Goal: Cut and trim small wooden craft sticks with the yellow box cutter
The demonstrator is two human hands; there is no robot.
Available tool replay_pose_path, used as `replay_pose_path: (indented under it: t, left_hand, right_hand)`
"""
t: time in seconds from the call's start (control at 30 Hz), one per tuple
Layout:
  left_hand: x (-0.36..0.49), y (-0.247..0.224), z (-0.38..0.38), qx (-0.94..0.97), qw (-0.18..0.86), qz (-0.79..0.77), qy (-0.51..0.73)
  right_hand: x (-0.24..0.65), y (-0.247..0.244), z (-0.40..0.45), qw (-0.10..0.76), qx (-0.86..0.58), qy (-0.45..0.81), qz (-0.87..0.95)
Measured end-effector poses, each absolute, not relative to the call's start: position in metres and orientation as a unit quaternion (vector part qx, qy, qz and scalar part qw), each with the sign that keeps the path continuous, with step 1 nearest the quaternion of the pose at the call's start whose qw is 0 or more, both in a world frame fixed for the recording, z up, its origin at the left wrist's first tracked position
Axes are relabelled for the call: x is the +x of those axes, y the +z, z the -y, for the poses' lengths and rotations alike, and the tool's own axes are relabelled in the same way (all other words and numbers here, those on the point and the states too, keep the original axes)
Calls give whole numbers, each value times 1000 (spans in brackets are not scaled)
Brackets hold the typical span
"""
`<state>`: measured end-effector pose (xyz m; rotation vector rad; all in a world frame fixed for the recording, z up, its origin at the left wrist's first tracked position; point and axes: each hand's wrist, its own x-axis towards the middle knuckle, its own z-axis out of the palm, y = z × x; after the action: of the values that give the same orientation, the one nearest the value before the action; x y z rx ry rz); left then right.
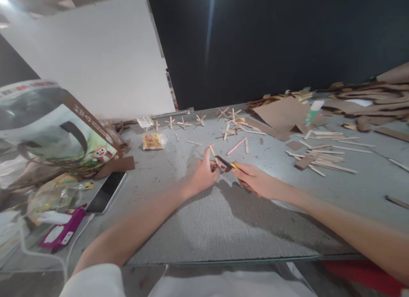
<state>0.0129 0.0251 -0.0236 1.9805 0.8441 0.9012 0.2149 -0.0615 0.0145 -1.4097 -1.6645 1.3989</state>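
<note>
Near the middle of the grey table, my left hand is closed on a short wooden stick that points up and away from me. My right hand grips a yellow and black cutter. The cutter's dark blade meets the stick beside my left fingers. Just beyond my hands lie a pink patterned pen and a small wooden piece. Several crossed-stick shapes are lined up farther back.
Loose sticks and brown cardboard lie at the right. At the left are a phone, a purple box, a white cable and a large printed bag. A snack packet sits behind my left hand.
</note>
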Motion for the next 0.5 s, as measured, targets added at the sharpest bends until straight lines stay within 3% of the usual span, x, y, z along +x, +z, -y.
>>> replay_pose_path:
  t: [0.17, 0.5]
  left_hand:
    - [13, -23, -25, 773, 412, -332, 350]
    - [9, -14, -22, 830, 309, -338, 318]
  right_hand:
    - [213, 16, 62, 279, -513, 519, 625]
    - [214, 13, 65, 255, -520, 567, 586]
